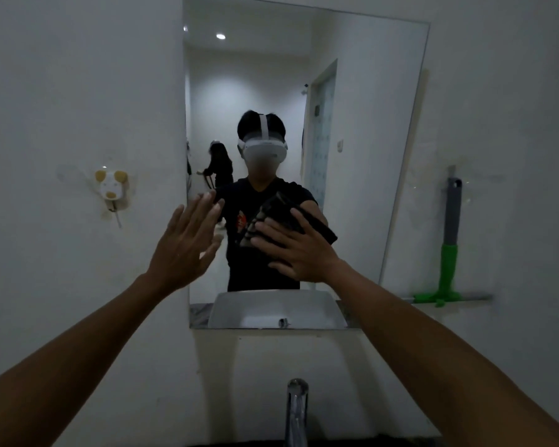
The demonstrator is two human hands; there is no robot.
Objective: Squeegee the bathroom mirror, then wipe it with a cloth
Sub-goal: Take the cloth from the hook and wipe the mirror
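Observation:
A tall frameless mirror (352,108) hangs on the white wall above the basin. My right hand (299,250) presses a dark cloth (279,211) flat against the lower middle of the glass, fingers spread over it. My left hand (188,243) is open with fingers apart, resting at the mirror's left edge, empty. A squeegee (447,253) with a grey and green handle hangs on the wall to the right of the mirror, blade at the bottom, untouched.
A chrome tap (297,411) rises at the bottom centre below the mirror. A small animal-shaped wall hook (111,187) is stuck to the wall on the left. The mirror reflects a person wearing a headset, another person behind, and a door.

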